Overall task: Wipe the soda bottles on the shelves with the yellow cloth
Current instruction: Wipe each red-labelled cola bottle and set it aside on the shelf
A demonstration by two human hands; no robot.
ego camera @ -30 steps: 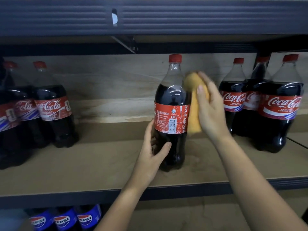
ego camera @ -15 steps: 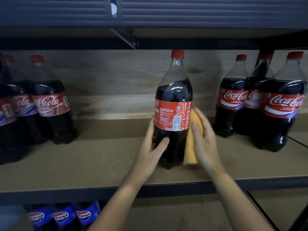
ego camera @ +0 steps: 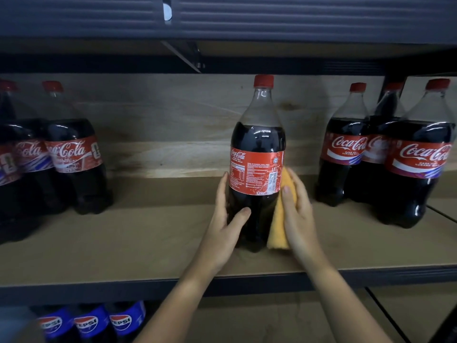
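Bare shelf board (ego camera: 153,233) open from 7 to 10 o'clock of the centre Coca-Cola bottle (ego camera: 257,154) — room to pass. Blocked farther left by a Coca-Cola cluster (ego camera: 71,154). Narrower gap at 3 o'clock, closed off by three Coca-Cola bottles (ego camera: 418,159). Overhead, capped by the upper shelf beam (ego camera: 272,18).

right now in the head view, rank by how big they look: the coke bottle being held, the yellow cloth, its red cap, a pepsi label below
1. Held coke bottle, clearly largest.
2. Yellow cloth, though the right hand covers part of it.
3. Pepsi label and red cap look about alike; not ranked.
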